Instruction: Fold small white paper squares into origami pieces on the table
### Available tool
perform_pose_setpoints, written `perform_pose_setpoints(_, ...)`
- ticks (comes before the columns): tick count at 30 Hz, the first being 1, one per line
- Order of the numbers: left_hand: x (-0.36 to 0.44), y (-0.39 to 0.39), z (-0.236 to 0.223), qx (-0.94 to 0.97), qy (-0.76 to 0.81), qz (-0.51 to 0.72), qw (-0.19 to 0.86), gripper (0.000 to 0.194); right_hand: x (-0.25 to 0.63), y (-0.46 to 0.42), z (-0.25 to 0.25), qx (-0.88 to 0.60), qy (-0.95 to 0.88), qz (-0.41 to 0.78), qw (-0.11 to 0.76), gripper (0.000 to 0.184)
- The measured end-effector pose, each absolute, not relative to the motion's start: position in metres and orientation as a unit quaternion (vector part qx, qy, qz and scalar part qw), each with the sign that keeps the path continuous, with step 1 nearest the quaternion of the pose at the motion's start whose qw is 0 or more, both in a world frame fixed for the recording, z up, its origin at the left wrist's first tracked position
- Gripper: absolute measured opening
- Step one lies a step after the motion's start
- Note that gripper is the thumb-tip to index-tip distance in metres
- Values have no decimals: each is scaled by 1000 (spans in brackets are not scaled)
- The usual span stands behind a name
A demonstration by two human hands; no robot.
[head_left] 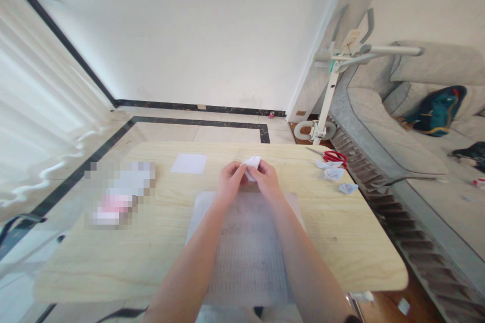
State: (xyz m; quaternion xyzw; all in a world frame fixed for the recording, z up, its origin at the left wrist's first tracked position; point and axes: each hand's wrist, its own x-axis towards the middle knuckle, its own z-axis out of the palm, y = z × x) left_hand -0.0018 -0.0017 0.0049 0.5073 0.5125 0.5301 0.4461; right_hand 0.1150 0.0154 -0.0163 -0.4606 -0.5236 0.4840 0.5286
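Between my two hands is a small piece of folded white paper [253, 161], held up above the far middle of the table. My left hand [230, 180] pinches its left side, thumb and fingers closed on it. From the other side my right hand [265, 177] grips the paper's right and lower part. Some of the fingertips are hidden behind the paper. Under my forearms lies a large printed sheet [250, 252]. A flat white sheet of paper [189, 163] rests to the left of my hands.
Red-handled scissors [335, 157] lie at the table's far right, touching or close to folded paper pieces [333, 173]. Another folded piece [347, 189] sits nearer the right edge. A blurred-out item [121, 193] is on the left. Beyond the wooden table [341, 257] stand exercise equipment [328, 96] and a sofa [409, 136].
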Motion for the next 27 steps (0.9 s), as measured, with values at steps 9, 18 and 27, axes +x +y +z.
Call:
perform_pose_setpoints(9, -2, -3, 6, 510, 525, 538, 418, 24, 113, 11, -14, -499, -564, 411, 514, 19)
perform_pose_setpoints(18, -2, 0, -5, 583, 515, 533, 333, 25, 115, 17, -18, -472, -418, 561, 537, 23)
perform_pose_setpoints(27, 0, 0, 2, 473, 538, 554, 424, 20, 113, 13, -12, -438, -450, 558, 542, 24)
